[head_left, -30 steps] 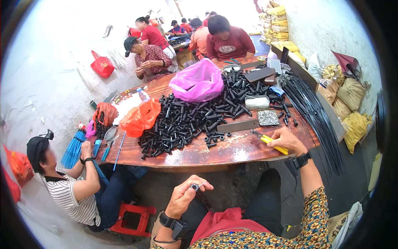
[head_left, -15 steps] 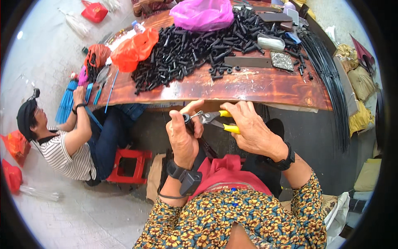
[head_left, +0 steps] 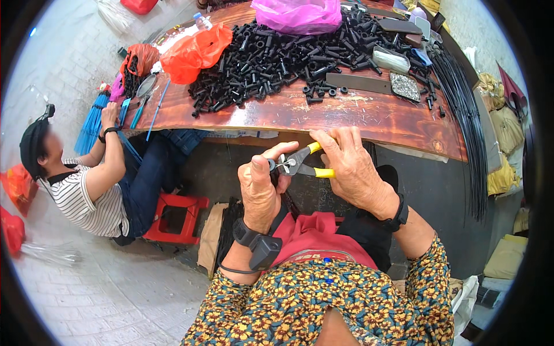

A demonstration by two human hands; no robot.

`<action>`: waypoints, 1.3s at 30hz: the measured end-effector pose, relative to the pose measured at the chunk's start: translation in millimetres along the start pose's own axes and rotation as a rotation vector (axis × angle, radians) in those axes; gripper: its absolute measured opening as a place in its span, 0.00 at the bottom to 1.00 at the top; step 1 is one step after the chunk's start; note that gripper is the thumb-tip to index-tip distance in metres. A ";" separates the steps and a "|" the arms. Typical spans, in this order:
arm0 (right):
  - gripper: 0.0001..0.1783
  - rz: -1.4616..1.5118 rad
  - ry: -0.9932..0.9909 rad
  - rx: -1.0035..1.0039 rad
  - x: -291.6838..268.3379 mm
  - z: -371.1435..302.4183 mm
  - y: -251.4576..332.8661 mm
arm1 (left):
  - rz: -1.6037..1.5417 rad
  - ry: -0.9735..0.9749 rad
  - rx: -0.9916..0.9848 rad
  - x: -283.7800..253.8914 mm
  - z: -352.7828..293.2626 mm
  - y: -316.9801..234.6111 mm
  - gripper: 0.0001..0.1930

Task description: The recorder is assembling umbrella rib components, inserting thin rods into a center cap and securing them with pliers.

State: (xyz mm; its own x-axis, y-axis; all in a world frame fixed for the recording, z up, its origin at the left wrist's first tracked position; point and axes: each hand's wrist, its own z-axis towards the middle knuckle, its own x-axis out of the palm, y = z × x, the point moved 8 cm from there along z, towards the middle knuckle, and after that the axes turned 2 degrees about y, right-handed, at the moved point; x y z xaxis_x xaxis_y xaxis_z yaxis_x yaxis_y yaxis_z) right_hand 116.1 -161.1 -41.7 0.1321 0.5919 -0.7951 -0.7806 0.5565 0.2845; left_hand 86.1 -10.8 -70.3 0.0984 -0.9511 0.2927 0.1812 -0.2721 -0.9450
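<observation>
My left hand [head_left: 258, 187] is closed around a black tubular part [head_left: 273, 166], with the thumb and forefinger near its top. Small silvery metal pieces or wires [head_left: 283, 165] stick out there; their exact kind is hard to make out. In my right hand [head_left: 356, 173] is a pair of pliers with yellow handles [head_left: 323, 173]. Its handles are spread, and its jaws meet the silvery pieces beside my left fingers. Both hands are over my lap, just in front of the table edge. Dark thin rods below my left hand are partly hidden.
On the wooden table [head_left: 254, 120] lies a heap of black tubular parts [head_left: 259, 63], with pink [head_left: 297, 14] and orange [head_left: 196, 53] plastic bags. Long black rods [head_left: 461, 109] hang over its right end. A seated co-worker [head_left: 86, 196] handles blue rods at left, near a red stool [head_left: 176, 222].
The view has shifted slightly, so the table appears a little higher and farther right. My right hand and the pliers have tilted a little; the jaws stay at the silvery pieces.
</observation>
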 end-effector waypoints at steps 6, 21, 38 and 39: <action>0.27 0.026 -0.024 -0.111 -17.0 7.6 -10.0 | 0.050 0.066 0.054 2.0 -3.9 -2.2 0.42; 0.21 -0.073 0.256 -0.236 -31.8 22.1 13.3 | 0.093 0.121 -0.033 -15.9 -9.0 -6.0 0.26; 0.24 1.061 0.904 0.217 13.1 -19.3 -11.4 | 0.122 0.343 -0.049 7.3 5.9 -11.5 0.34; 0.29 1.478 1.331 0.525 27.8 -53.7 1.9 | 0.076 0.324 -0.106 9.4 4.7 -2.3 0.40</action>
State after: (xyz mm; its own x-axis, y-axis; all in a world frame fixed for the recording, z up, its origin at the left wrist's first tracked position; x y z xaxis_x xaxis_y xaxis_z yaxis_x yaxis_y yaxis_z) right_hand 85.4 -175.0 -92.1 -0.9192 0.0918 0.3830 0.3880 0.3783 0.8404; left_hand 91.2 -18.4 -64.7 -0.2113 -0.9615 0.1756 0.0807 -0.1962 -0.9772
